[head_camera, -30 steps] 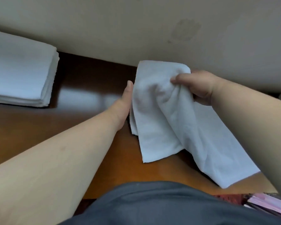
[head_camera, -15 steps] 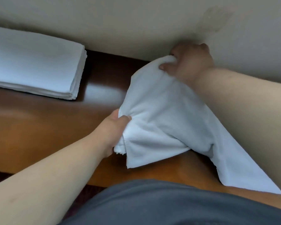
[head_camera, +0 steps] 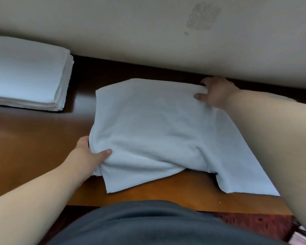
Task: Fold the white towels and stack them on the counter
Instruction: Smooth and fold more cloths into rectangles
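The towel (head_camera: 157,128) that hung bunched between my hands a second ago now lies spread on the counter (head_camera: 34,147), half-folded. My left hand (head_camera: 86,156) pinches its edge at 8 o'clock, my right hand (head_camera: 214,92) its corner at 2 o'clock. The stack (head_camera: 26,75) waits at 10 o'clock, so next comes squaring the fold.

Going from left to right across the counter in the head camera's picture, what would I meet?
Stack of folded towels → left hand, gripping the near-left edge → white towel spread on the counter → right hand, pinching the far-right corner by the wall.
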The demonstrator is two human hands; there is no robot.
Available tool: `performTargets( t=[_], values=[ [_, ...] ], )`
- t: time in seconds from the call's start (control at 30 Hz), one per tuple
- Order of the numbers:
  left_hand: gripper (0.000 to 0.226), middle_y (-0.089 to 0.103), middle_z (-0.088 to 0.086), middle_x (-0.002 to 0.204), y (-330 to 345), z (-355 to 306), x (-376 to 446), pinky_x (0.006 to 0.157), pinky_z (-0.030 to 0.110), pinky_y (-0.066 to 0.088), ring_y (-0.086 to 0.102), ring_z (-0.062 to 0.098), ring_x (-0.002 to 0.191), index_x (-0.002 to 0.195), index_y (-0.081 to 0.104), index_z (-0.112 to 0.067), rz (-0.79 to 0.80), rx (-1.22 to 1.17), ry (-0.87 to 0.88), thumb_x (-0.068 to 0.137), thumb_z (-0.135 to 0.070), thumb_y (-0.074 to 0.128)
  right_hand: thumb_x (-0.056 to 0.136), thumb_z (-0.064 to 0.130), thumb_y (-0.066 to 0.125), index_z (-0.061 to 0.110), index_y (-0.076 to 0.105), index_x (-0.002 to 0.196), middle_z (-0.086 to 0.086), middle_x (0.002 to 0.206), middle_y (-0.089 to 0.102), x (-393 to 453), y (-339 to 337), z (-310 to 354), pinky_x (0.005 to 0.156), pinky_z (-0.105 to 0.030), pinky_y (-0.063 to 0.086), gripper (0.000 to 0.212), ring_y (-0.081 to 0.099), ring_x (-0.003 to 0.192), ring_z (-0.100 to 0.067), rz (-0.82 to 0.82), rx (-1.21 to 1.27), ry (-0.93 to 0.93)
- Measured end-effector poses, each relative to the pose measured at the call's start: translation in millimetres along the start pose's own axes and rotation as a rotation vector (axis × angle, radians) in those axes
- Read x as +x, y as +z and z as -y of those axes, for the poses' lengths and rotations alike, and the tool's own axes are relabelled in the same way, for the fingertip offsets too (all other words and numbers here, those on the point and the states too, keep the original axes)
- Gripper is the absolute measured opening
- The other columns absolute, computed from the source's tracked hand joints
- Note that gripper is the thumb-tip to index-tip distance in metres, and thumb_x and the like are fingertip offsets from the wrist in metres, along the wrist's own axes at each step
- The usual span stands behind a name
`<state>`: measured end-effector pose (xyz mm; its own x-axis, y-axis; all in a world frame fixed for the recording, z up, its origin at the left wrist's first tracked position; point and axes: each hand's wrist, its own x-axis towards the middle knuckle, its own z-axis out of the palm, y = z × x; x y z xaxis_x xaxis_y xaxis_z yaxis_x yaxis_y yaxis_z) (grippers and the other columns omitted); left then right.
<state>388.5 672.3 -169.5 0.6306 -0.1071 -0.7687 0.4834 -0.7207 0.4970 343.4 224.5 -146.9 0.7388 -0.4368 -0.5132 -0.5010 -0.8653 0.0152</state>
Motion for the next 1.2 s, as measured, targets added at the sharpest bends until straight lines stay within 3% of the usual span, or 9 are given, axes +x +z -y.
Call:
performTargets(
  t=[0.2,0.33,0.4,0.5,0.7,0.87,1.0,1.1,1.2],
  values=[
    [0.041,0.064,-0.015,0.1,-27,-16,0,0.057,0.029,0.051,0.065,0.015,0.086,0.121,0.048,-0.043,0.097,0.261,0.053,0.084,-0.052,0.065,0.097,0.046,0.052,0.015,0.06,0.119,-0.017,0.128,0.057,11,-10,-19,0.095,-0.041,0.041,0.039,0.052,0.117,-0.037,-0.109,-0.113,-0.107],
    [0.069,0.062,0.003,0.108,-30,-26,10,0.057,0.033,0.051,0.064,0.023,0.078,0.138,0.04,-0.025,-0.157,0.227,0.073,0.081,-0.04,0.075,0.092,0.037,0.061,0.023,0.054,0.136,-0.013,0.141,0.045,-10,8,-26,0.105,-0.046,0.037,0.047,0.041,0.128,-0.039,-0.267,0.171,0.062],
    [0.084,0.058,0.007,0.112,-23,-23,5,0.069,0.039,0.05,0.06,0.026,0.087,0.141,0.033,-0.021,-0.28,0.224,0.096,0.075,-0.042,0.08,0.091,0.038,0.062,0.022,0.052,0.138,-0.012,0.144,0.044,-38,23,-42,0.108,-0.043,0.034,0.051,0.039,0.131,-0.037,-0.326,0.32,0.192],
    [0.089,0.059,0.008,0.113,-9,-13,-2,0.081,0.044,0.051,0.061,0.031,0.095,0.136,0.037,-0.014,-0.224,0.228,0.008,0.068,-0.049,0.083,0.09,0.044,0.061,0.021,0.049,0.14,-0.012,0.147,0.042,-99,58,-81,0.113,-0.041,0.029,0.056,0.037,0.136,-0.033,-0.409,0.463,0.484],
    [0.055,0.069,0.004,0.107,-1,-6,-9,0.087,0.048,0.052,0.064,0.029,0.094,0.117,0.062,-0.018,-0.077,0.31,0.025,0.08,-0.059,0.066,0.076,0.066,0.065,0.013,0.028,0.149,-0.017,0.149,0.038,-201,126,-140,0.107,-0.055,0.036,0.097,0.038,0.134,-0.042,-0.248,0.709,1.201],
    [0.057,0.068,0.004,0.108,5,-2,0,0.064,0.04,0.057,0.068,0.029,0.088,0.128,0.053,-0.021,-0.114,-0.044,-0.053,0.083,-0.052,0.066,0.084,0.061,0.063,0.009,0.047,0.132,-0.016,0.129,0.057,-205,133,-159,0.081,-0.043,0.043,0.072,0.056,0.11,-0.039,-0.197,0.803,1.061],
    [0.064,0.064,0.002,0.092,-3,-6,12,0.041,0.044,0.052,0.064,0.034,0.073,0.122,0.051,-0.026,-0.238,0.094,-0.035,0.073,-0.065,0.065,0.087,0.056,0.061,0.015,0.049,0.109,-0.011,0.107,0.059,-213,131,-175,0.076,-0.044,0.044,0.048,0.058,0.098,-0.038,-0.343,0.712,0.962],
    [0.069,0.065,0.007,0.097,-6,-7,16,0.053,0.044,0.055,0.063,0.038,0.075,0.122,0.051,-0.025,-0.25,0.293,0.013,0.069,-0.065,0.069,0.086,0.055,0.062,0.016,0.048,0.125,-0.015,0.123,0.054,-215,134,-177,0.092,-0.055,0.046,0.058,0.052,0.114,-0.042,-0.334,0.518,0.991],
    [0.096,0.052,0.015,0.13,10,-12,16,0.082,0.054,0.053,0.056,0.041,0.107,0.137,0.032,-0.025,-0.388,0.362,-0.028,0.061,-0.055,0.082,0.087,0.049,0.063,0.023,0.029,0.149,-0.014,0.154,0.029,-211,138,-143,0.116,-0.053,0.021,0.075,0.028,0.14,-0.038,-0.354,0.503,0.934]
  ],
)
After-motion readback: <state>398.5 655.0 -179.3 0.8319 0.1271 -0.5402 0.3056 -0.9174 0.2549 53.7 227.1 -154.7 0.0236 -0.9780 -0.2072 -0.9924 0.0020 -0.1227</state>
